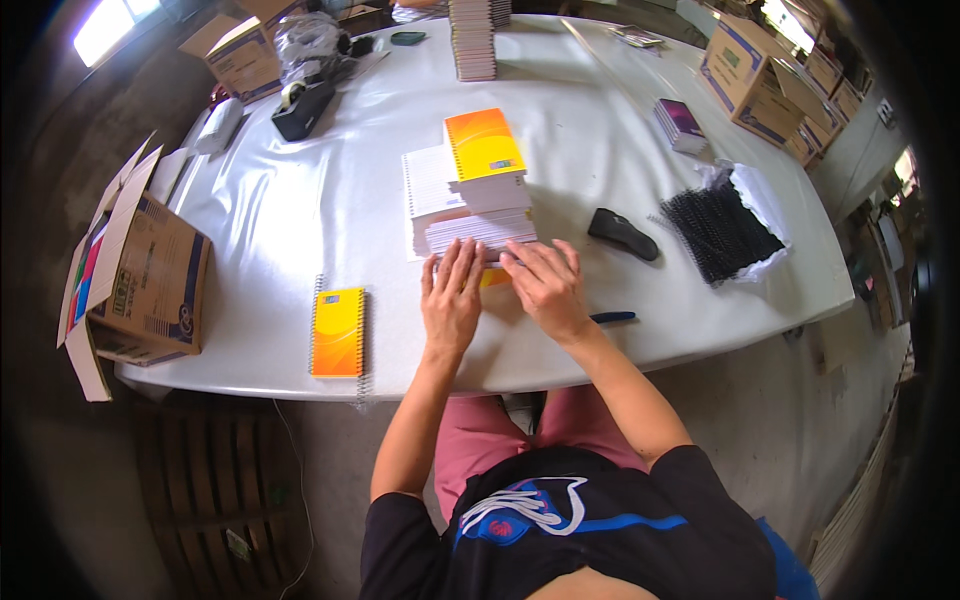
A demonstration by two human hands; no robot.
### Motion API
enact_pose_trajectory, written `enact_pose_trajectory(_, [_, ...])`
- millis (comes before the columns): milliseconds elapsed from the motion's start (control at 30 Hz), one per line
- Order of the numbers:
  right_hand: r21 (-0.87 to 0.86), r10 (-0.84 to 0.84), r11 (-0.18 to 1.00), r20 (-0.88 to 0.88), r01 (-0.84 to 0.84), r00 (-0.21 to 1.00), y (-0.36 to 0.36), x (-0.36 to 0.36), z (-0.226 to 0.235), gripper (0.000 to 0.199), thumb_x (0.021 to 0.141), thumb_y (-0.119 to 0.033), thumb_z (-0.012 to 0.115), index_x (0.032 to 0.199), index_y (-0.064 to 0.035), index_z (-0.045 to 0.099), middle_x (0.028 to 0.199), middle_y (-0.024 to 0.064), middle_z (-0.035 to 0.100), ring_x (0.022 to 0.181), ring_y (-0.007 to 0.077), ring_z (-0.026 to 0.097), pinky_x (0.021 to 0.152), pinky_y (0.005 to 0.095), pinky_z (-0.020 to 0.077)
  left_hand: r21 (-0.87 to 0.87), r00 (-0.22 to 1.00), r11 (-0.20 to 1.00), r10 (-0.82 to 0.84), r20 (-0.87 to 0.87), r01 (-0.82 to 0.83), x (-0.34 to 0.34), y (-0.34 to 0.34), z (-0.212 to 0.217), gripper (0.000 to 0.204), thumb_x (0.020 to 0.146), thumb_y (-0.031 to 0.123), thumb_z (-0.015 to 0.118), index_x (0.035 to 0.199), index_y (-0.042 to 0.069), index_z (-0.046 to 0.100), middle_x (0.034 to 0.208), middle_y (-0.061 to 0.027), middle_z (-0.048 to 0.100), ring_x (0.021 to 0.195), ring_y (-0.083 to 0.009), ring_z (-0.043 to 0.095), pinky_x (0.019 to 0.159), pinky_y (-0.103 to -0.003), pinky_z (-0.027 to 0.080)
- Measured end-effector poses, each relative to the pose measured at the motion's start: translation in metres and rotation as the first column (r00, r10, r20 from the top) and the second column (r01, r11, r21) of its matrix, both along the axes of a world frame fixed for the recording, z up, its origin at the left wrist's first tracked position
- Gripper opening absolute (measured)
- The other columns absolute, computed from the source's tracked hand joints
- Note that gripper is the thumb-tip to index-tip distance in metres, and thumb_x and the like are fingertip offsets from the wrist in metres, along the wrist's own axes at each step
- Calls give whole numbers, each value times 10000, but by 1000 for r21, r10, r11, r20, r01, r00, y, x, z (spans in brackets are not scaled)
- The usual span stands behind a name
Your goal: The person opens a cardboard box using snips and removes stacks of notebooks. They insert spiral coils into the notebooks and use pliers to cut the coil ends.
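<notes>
At the near edge of a white stack of notebook pages (pixel 480 228), both of my hands work side by side. My left hand (pixel 453 297) lies with fingers stretched out against the stack's near left part. My right hand (pixel 546 283) touches the near right part, its fingers extended and slightly bent. Between my hands shows a strip of yellow-orange cover (pixel 494 277); what lies under my fingertips is hidden. Right behind stands a block of pages topped by a yellow-orange cover (pixel 485 143). Lined white sheets (pixel 428 178) rest to its left.
A spiral-bound orange notebook (pixel 338 333) lies left. On the right are a black handheld tool (pixel 622 234), a dark-handled tool (pixel 612 317), black binding coils (pixel 720 230) and purple notebooks (pixel 681 125). Cartons (pixel 155 275) flank the table. A tall notebook stack (pixel 473 42) stands behind.
</notes>
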State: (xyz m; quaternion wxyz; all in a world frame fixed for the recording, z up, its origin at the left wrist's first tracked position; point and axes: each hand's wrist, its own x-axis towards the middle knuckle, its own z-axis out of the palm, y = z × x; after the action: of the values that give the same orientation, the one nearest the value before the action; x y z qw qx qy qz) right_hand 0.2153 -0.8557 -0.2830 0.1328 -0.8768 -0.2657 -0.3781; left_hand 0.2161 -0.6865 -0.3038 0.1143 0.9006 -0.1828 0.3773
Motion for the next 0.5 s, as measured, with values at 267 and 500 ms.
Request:
enact_pose_trajectory(267, [180,-283,932,-183,315,942,-117,12,27,373,740,-217,706,1104,-159,646,1249,74,547,1108,227,523,953,428,343,173,993,984,-57,102,39,-10,10,7,345,856,108,527,1193,91,598,1349,-18,465,1221,-223,468,1012,-443,359])
enact_pose_trajectory(500, [-231,-622,776,-124,587,773,-233,14,-28,327,764,-142,649,1091,-157,637,1158,10,572,1045,177,511,906,395,336,178,999,984,-25,22,20,-10,5,9,530,809,274,662,1289,118,500,1274,-65,523,1194,-208,486,1041,-427,311])
